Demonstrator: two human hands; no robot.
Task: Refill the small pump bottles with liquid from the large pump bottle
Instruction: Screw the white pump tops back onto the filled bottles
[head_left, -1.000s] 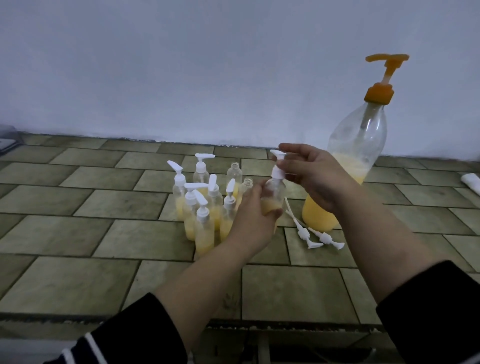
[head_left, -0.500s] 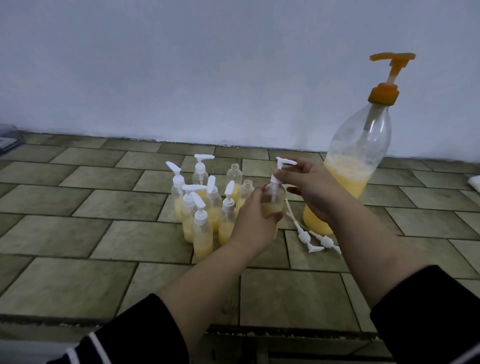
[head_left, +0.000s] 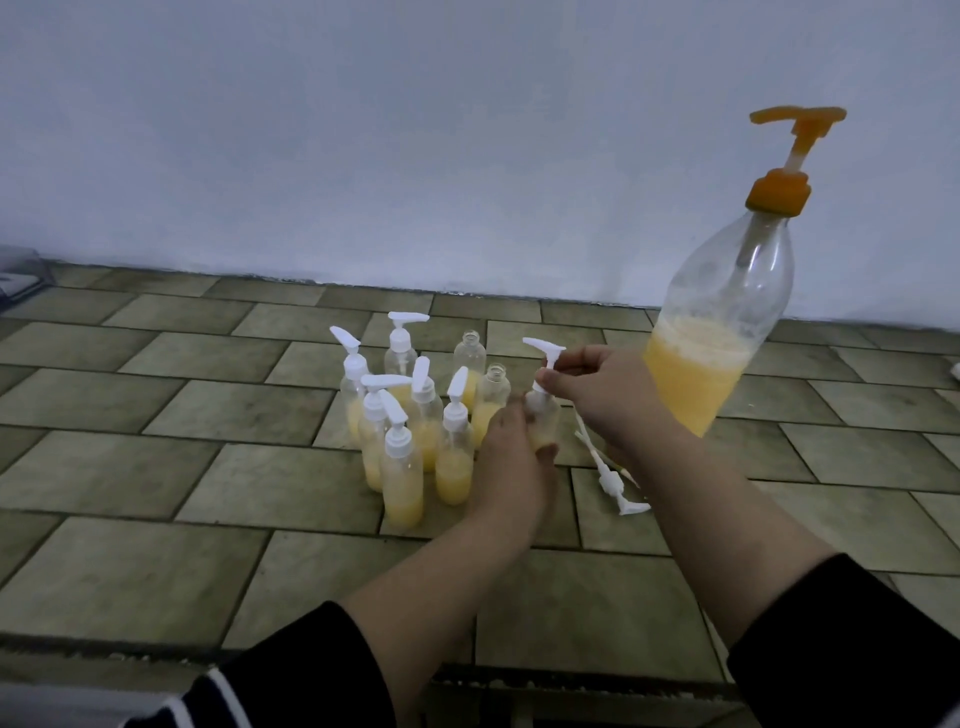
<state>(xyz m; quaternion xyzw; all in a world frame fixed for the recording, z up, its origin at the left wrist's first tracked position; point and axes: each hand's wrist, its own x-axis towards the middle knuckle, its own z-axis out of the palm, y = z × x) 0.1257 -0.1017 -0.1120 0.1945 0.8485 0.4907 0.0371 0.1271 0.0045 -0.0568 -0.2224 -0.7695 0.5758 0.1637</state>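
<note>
My left hand (head_left: 511, 457) grips a small clear bottle (head_left: 543, 418) partly filled with yellow liquid, low over the tiled counter. My right hand (head_left: 597, 392) pinches that bottle's white pump cap (head_left: 545, 358) at the collar. Left of it stands a cluster of several small pump bottles (head_left: 402, 470) holding yellow liquid. Two capless small bottles (head_left: 492, 395) stand at the cluster's back right. The large pump bottle (head_left: 719, 322) with an orange pump stands right of my hands, about a third full of yellow liquid.
Loose white pump heads with dip tubes (head_left: 610, 480) lie on the tiles between my right wrist and the large bottle. A white wall runs behind the tiled counter (head_left: 182, 467). The counter's front edge is just beyond my sleeves. A clear box corner (head_left: 18, 275) shows far left.
Both hands have lowered the small bottle toward the counter, beside the cluster. My right hand stays at the pump cap, and the pump nozzle now points left.
</note>
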